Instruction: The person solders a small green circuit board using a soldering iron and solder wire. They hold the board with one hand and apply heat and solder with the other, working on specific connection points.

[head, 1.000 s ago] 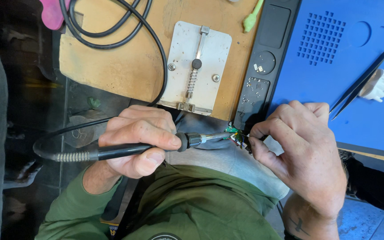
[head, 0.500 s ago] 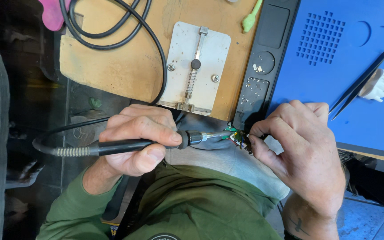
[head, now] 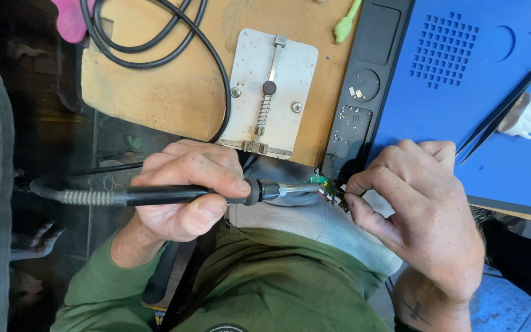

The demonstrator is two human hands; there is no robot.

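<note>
The wooden bench (head: 173, 92) carries a blue mat (head: 462, 123), metal holder plate (head: 271, 92) (centred) and black cable (head: 155, 43).

We see a soldering iron (head: 173, 195) with a matt black plastic handle and a bright metal collar and tip. The board holder (head: 270, 92) is dull, speckled metal with a steel spring. Under it the worktop (head: 167, 92) is worn, stained wood. The mat (head: 462, 104) looks like smooth matt blue rubber, the cable (head: 155, 43) glossy black, our sleeve (head: 124, 289) soft green cloth
</note>
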